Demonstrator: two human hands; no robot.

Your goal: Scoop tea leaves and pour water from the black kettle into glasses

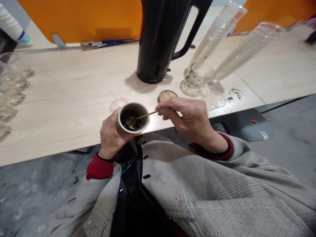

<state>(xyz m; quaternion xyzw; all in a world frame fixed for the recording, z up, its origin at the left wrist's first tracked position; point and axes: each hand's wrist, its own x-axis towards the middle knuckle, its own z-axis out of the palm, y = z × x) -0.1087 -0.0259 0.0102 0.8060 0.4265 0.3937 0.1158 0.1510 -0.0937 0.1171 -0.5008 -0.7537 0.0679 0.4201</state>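
Well, from the head camera, the left hand wraps a small white-rimmed cup from below and holds it up over the front edge of the pale wood-grain desk. The cup's inside is dark, and its contents look like a wet, dark mass, though I cannot tell exactly what they are. The right hand pinches the thin handle of a gold-coloured spoon between thumb and fingers, with the spoon's bowl down in the dark contents. Both wrists come out of red cuffs under a grey knit cardigan.

Just beyond the cup stands a small transparent glass, and a round wooden disc lies near the right hand's fingers. Farther back stands a tall black jug with a long handle. Beside it, a ribbed glass tumbler holds dark flecks, and two long stacks of plastic cups lie tilted behind it. Dark loose flecks are scattered on the desk to the right. A row of glasses runs down the left side, below an orange partition. At the top left corner shows another person's white sleeve.
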